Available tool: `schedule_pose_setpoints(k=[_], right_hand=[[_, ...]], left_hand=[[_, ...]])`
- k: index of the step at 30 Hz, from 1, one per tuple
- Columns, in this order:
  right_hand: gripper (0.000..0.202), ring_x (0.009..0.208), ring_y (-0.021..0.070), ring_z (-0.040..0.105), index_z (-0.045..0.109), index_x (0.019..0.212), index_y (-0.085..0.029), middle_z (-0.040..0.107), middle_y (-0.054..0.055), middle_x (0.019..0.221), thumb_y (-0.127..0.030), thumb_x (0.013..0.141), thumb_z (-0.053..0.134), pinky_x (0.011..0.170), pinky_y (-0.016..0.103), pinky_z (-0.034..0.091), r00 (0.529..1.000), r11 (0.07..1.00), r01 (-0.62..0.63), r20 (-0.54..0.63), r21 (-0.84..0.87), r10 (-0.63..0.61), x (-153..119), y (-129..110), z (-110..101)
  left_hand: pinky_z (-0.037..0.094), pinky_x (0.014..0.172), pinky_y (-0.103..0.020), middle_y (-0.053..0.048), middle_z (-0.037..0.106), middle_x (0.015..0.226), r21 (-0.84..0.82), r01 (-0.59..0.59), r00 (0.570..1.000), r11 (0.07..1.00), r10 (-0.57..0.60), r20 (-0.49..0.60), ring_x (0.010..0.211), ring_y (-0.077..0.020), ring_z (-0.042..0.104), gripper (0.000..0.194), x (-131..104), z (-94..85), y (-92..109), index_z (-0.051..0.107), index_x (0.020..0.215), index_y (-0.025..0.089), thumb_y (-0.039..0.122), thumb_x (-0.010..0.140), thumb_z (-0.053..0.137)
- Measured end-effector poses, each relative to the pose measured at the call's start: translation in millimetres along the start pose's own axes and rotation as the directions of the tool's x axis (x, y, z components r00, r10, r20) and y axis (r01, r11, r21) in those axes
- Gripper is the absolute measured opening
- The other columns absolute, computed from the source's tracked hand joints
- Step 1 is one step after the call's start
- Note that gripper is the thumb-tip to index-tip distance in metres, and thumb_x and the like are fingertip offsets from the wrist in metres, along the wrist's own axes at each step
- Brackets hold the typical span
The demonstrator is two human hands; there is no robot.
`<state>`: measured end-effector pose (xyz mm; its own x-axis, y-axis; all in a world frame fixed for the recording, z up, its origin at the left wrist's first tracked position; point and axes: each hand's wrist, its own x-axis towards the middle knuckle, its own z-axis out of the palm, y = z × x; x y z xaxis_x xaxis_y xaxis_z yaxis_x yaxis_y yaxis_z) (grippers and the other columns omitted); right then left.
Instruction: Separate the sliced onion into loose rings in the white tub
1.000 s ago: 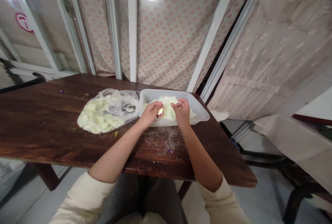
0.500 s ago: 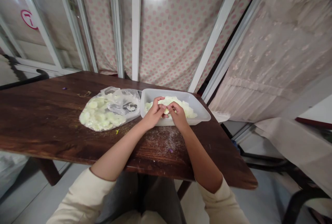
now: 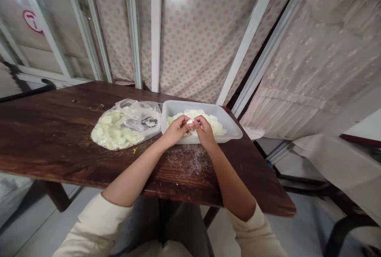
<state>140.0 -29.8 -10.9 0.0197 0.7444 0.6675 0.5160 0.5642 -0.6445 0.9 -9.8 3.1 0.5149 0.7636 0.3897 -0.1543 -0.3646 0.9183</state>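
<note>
Over the near side of a white plastic tub (image 3: pixel 232 130), my left hand (image 3: pixel 178 130) and my right hand (image 3: pixel 204 130) meet at the fingertips. Between them they pinch a small pale yellow-white piece (image 3: pixel 189 121), mostly covered by the fingers; its exact kind is hard to make out. Inside the tub lies a heap of pale, whitish-green pieces (image 3: pixel 212 121), partly hidden behind my hands. Left of the tub, a clear plastic bag (image 3: pixel 143 110) holds larger pale yellow-green round pieces (image 3: pixel 108 134).
Both containers stand on a dark brown wooden table (image 3: pixel 59 138). White grains (image 3: pixel 190 158), a purple scrap (image 3: pixel 197 172) and a yellow scrap (image 3: pixel 134 150) lie near the front. Behind the table is a framed window with a dotted curtain (image 3: pixel 196 50).
My left hand's raised index finger has come down and curled in toward the small piece. My right hand stays nearly in place; the tub and bag have not moved.
</note>
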Motion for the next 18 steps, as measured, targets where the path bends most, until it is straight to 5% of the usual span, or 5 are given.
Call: schedule_pose_setpoints(k=[6,18], right_hand=[[0.032,0.064,0.0131,0.046,0.042,0.064,-0.021,0.045,-0.002,0.06,-0.044,0.085,0.038,0.064,0.026,0.037,0.999,0.999,-0.047,0.01,0.02,0.047,-1.3,-0.6,0.5],[0.03,0.059,0.0122,0.038,0.037,0.06,-0.02,0.039,-0.003,0.058,-0.036,0.085,0.037,0.059,0.026,0.03,0.945,0.977,-0.183,-0.292,-0.105,0.146,-0.1,2.3,2.1]], left_hand=[[0.046,0.059,-0.024,0.001,0.055,0.066,-0.025,0.079,0.992,0.997,-0.076,0.105,0.06,-0.0095,0.054,0.03,-1.7,-1.7,1.0,0.045,0.078,0.016,0.045,0.076,0.054],[0.046,0.062,-0.024,0.001,0.057,0.067,-0.07,0.102,0.991,0.992,-0.095,0.099,0.059,-0.0087,0.055,0.027,-0.4,-1.9,-0.9,0.043,0.074,0.015,0.04,0.078,0.054]])
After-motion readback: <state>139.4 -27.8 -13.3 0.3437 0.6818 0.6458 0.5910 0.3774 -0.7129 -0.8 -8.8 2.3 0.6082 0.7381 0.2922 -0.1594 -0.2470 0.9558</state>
